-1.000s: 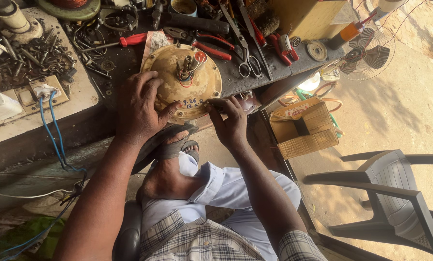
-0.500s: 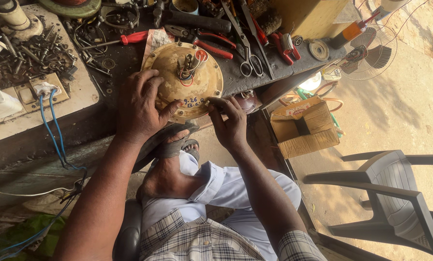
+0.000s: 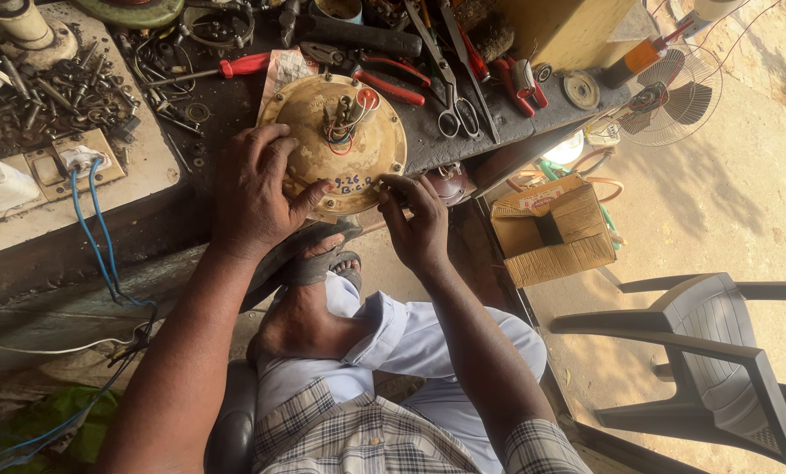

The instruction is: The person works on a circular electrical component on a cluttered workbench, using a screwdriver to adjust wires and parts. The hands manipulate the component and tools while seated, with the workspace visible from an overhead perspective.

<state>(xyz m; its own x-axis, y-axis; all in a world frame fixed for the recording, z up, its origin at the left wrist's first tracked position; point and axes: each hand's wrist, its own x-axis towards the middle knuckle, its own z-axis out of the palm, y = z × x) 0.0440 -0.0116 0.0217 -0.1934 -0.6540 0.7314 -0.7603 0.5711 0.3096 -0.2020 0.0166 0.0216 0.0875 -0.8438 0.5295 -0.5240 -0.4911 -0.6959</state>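
The round, tarnished brass-coloured metal motor housing point(image 3: 333, 145) lies flat at the near edge of the dark cluttered workbench point(image 3: 235, 114), and the work in hand looks like the steadying-and-fastening stage of its servicing. The left hand point(image 3: 257, 189) rests palm-down on the housing's left rim, fingers spread and curled over the edge, thumb pressed toward the lower rim, wrist coming straight up from the person's lap. The right hand point(image 3: 419, 224) sits just beside the housing's lower right rim, its fingertips pinched together around something small; whether that is a screw or a tool tip I cannot tell, the view being too coarse. A careful next move would need that hand aligned squarely with the rim. Beyond the housing lie red-handled pliers point(image 3: 391, 83) and steel scissors point(image 3: 450, 96).
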